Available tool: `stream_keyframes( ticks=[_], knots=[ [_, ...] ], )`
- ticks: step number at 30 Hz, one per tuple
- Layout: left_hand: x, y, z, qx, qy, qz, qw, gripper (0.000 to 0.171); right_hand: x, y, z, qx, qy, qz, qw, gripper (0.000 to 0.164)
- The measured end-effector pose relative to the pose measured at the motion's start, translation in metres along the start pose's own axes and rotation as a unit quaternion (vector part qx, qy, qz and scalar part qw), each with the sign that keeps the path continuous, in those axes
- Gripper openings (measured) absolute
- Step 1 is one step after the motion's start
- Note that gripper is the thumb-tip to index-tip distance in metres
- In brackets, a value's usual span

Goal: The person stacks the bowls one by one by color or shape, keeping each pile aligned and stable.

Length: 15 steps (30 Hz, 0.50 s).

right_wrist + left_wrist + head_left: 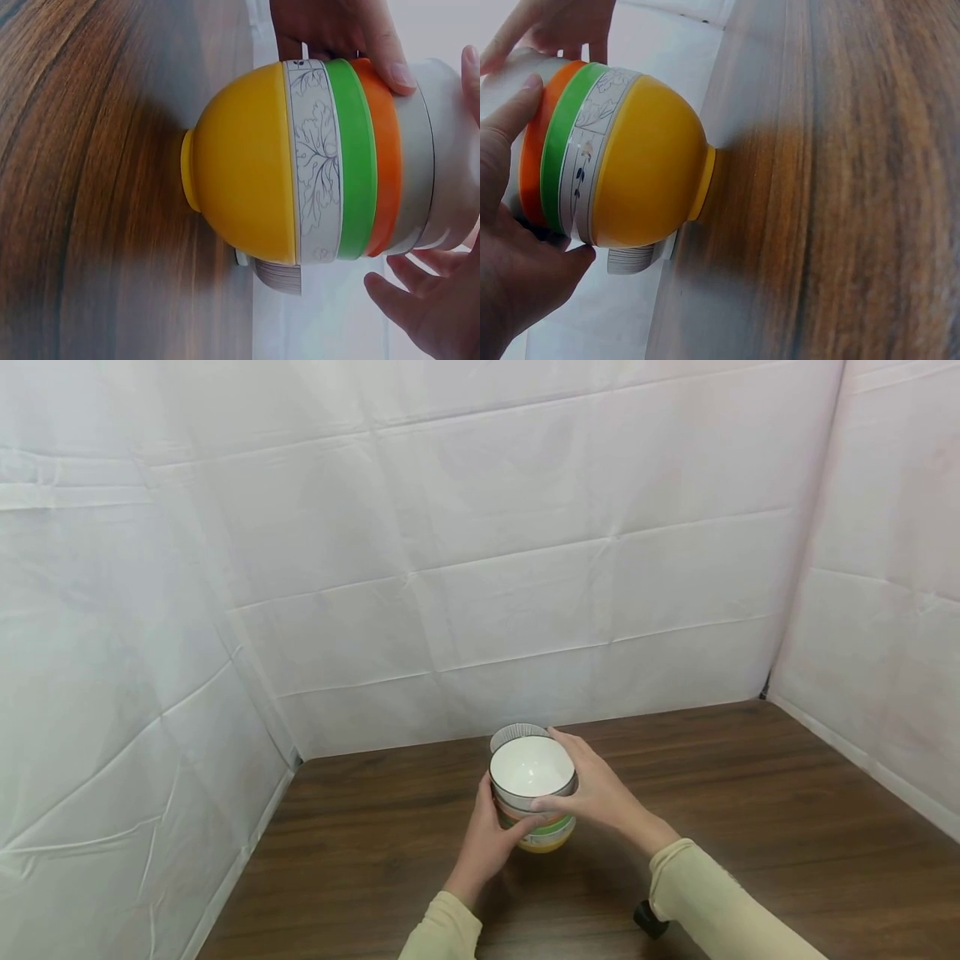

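Observation:
A stack of several bowls stands upright on the table, with a yellow bowl (244, 161) at the bottom. Above it come a leaf-patterned white bowl (317, 150), a green bowl (354, 157) and an orange bowl (384, 165). Uppermost is a white bowl (531, 766) with a dark rim. My left hand (487, 839) grips the side of the stack, its thumb across the near face around the coloured bands. My right hand (596, 785) holds the top white bowl, thumb at the near side and fingers round the far right.
Behind the stack stands a separate bowl (517, 732) with thin dark lines, partly hidden. The brown wooden table (360, 843) meets white cloth walls (487, 568) at the back and both sides. A small black object (649, 919) shows beside the right sleeve.

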<state>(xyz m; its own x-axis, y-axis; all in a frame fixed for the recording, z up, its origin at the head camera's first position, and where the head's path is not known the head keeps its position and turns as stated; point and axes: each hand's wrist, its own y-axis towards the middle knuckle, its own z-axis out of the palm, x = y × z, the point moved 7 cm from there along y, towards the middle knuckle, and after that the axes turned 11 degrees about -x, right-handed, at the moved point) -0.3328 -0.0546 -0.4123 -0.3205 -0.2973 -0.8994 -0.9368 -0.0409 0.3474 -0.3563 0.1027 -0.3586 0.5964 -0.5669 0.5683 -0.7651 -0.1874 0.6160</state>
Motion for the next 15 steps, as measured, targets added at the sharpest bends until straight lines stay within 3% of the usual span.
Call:
stream_keyframes(
  ticks=[15],
  knots=[
    [-0.0022,-0.0006,-0.0001,0.000,-0.001,0.003,1.0000,0.101,-0.0092,-0.0025,-0.0044,0.013,0.010,-0.008,1.000,0.096]
  ],
)
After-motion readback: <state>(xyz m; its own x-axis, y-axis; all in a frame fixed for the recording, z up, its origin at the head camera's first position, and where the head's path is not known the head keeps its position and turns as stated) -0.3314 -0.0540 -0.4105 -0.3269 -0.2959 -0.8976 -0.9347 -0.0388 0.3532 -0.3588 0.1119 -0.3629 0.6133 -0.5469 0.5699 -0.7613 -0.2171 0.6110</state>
